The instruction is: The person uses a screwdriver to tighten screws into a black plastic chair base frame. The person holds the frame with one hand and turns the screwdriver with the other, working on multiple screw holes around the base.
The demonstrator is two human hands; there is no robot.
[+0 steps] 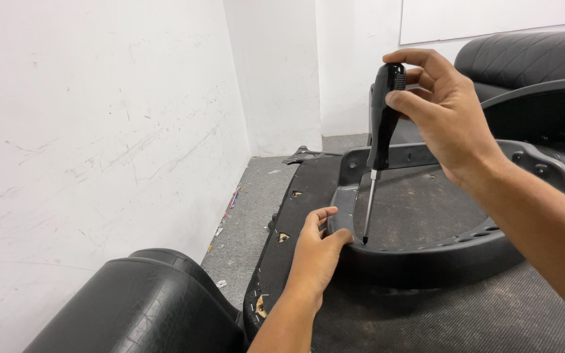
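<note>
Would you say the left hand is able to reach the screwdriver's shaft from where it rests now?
Probably yes. The left hand rests on the black plastic frame right beside the screwdriver tip, with nothing between them; the right hand grips only the handle.

Scuffed white wall, grey floor with scraps, black padded seat behind.
</note>
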